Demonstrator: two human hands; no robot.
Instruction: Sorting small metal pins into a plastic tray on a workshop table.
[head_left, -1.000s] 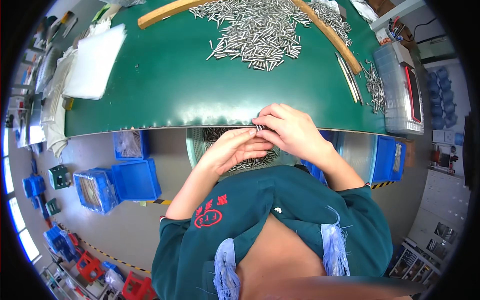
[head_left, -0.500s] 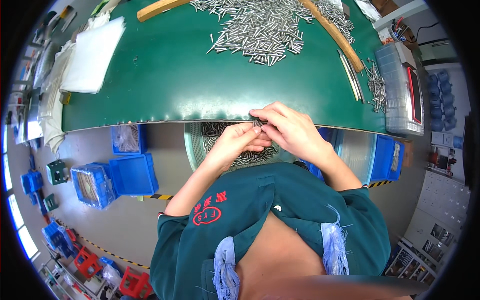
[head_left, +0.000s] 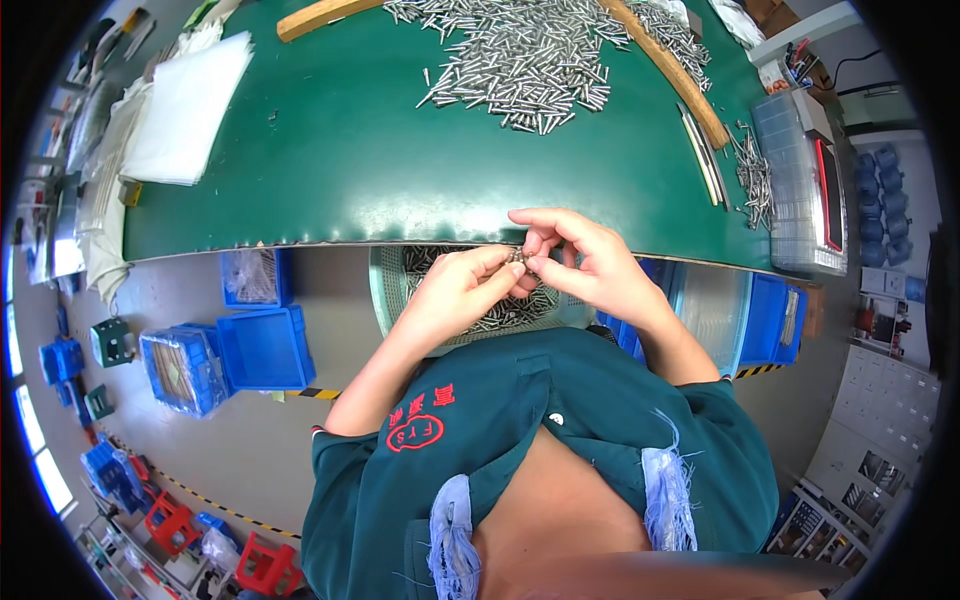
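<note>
My left hand (head_left: 458, 292) and my right hand (head_left: 592, 268) meet at the table's front edge, above a pale green basket (head_left: 380, 298). Between the closed fingertips of both are small metal screw-like pieces (head_left: 517, 257), mostly covered by the fingers. The right index finger stretches out over the edge while its thumb and other fingers pinch. Many similar metal pieces (head_left: 428, 258) lie in the basket, partly hidden under my hands. On the green table (head_left: 330, 160), a large heap of slim silver screw-like pieces (head_left: 520, 75) spreads at the far middle.
Wooden bars (head_left: 665, 70) flank the heap. Thin rods (head_left: 703, 155), a smaller metal pile (head_left: 752, 175) and a clear plastic case (head_left: 795, 190) sit at the right. White sheets (head_left: 190, 110) lie at the left. Blue bins (head_left: 265, 348) stand on the floor below.
The right hand's fingers have lifted and spread a little, its index now straighter. My left fingers have shifted slightly at the pinch. Both hands stay over the basket.
</note>
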